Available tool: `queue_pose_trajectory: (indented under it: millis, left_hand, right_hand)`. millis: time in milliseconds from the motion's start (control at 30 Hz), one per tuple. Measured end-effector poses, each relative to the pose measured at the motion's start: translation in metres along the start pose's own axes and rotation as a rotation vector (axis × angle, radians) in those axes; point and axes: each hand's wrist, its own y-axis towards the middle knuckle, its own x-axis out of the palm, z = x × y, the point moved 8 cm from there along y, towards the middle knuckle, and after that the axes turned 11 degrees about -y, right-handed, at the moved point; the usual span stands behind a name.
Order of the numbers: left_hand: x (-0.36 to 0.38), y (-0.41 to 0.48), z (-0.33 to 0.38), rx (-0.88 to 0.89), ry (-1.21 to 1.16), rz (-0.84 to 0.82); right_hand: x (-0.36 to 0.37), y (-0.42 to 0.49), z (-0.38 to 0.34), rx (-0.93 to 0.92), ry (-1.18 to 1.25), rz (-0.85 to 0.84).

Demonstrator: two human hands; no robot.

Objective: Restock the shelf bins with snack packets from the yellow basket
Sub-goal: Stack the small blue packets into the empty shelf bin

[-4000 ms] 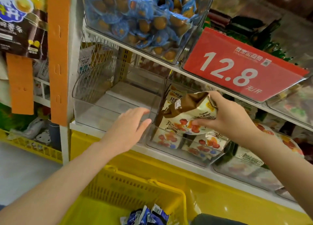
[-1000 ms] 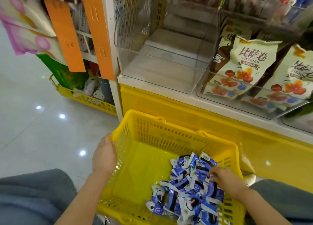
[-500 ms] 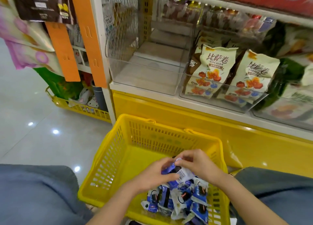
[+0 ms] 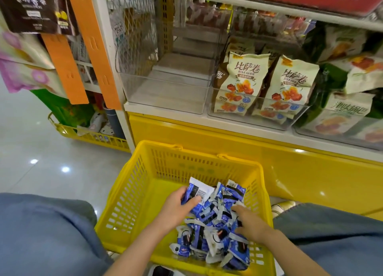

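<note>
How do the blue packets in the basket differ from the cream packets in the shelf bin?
The blue packets are blue and white; the cream packets are cream with orange-red pictures. The blue packets lie heaped in the yellow basket; the cream packets stand upright in the clear bin. Blue packets look smaller than cream packets. Both are snack packets.

1. The white shelf board (image 4: pixel 165 112) carries three clear plastic bins (image 4: pixel 165 97) side by side; the middle bin (image 4: pixel 238 118) holds cream snack bags (image 4: pixel 242 78), the right bin (image 4: pixel 331 135) green-and-white bags (image 4: pixel 342 111).
2. The glossy pale floor (image 4: pixel 41 151) carries the yellow slatted plastic basket (image 4: pixel 134 192) below the shelf, and a low yellow wire rack (image 4: pixel 93 137) further left.
</note>
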Motion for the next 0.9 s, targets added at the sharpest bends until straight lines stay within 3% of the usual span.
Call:
queue_pose_trajectory:
  millis: [300, 500, 700, 900]
  left_hand:
    - [0.001, -0.005, -0.002, -0.046, -0.063, 0.081]
    - [-0.004, -0.003, 0.005, -0.073, -0.089, 0.191]
    - [0.001, 0.008, 0.01, -0.112, -0.133, 0.214]
    - [0.007, 0.02, 0.01, -0.182, -0.158, 0.239]
  right_hand:
    - [0.008, 0.001, 0.0, 0.033, -0.284, 0.002]
    - [-0.015, 0.002, 0.0, -0.042, -0.388, 0.009]
    - [-0.049, -0.006, 0.01, -0.058, -0.135, 0.091]
    - [-0.025, -0.008, 0.003, -0.147, -0.469, -0.11]
